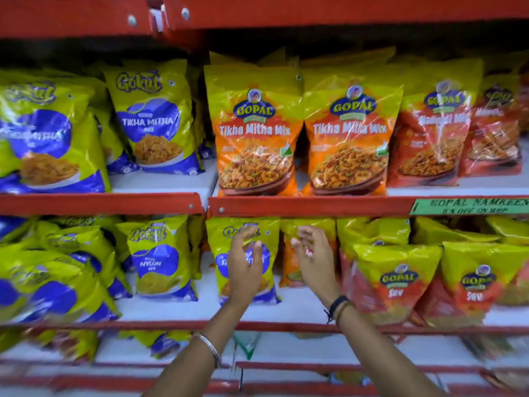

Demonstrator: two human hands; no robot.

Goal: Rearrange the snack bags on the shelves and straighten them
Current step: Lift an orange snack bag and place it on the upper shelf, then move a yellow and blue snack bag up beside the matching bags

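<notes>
Snack bags (pixel 252 133) stand upright in rows on red-edged shelves (pixel 100 203), long axis vertical, fronts facing out. Centre frame, two orange and yellow ones read "GOPAL Tikha Mitha Mix"; at left, yellow and blue ones read "Gokul". Lower centre, the left hand (pixel 244 263) and right hand (pixel 310 256) hover with fingers loosely spread, holding nothing, before a Gokul bag (pixel 226 253).
</notes>
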